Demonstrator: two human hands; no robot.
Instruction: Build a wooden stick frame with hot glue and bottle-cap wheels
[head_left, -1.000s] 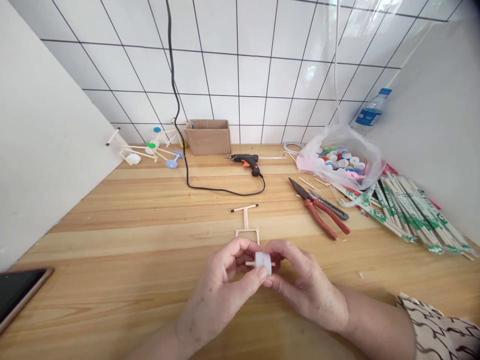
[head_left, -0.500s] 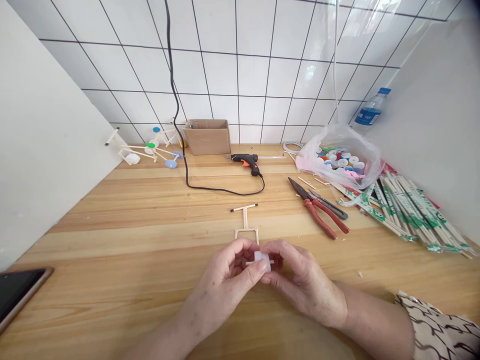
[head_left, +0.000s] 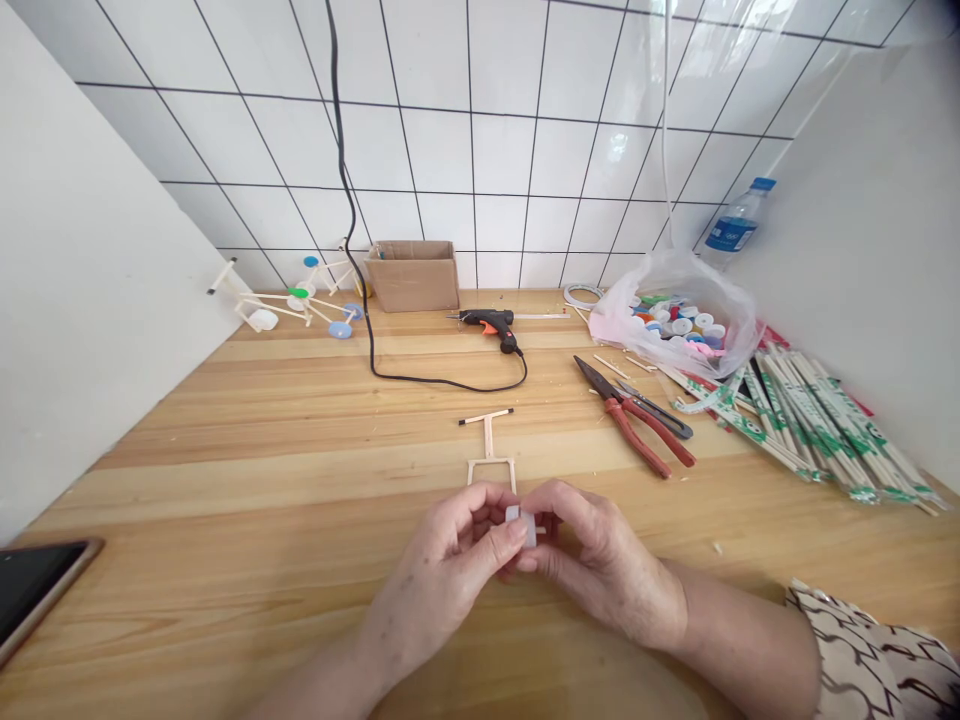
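Note:
Between my two hands is a whitish bottle cap point(head_left: 529, 528) with a short thin stick poking out of its right side. My left hand point(head_left: 457, 560) pinches the cap, thumb across its face and fingers behind. From the right, my right hand point(head_left: 611, 565) closes around the same cap and stick, its thumb and fingertips at the edge; my fingers partly hide both pieces. Just beyond my fingertips lies a small frame of glued sticks point(head_left: 490, 440), topped by a crossbar with dark ends. Its near end is hidden behind my hands.
A black glue gun point(head_left: 491, 322) with its cord, a cardboard box point(head_left: 414, 275) and a stick-and-cap model point(head_left: 300, 295) stand at the back. Red-handled pliers point(head_left: 634, 415), small snips point(head_left: 660, 410), a bag of bottle caps point(head_left: 679, 315) and wrapped chopsticks point(head_left: 817, 420) lie right. A phone point(head_left: 37, 590) lies left.
The cap has turned slightly between my fingers, and the stick end on its left side is now hidden. Both hands stay in nearly the same place.

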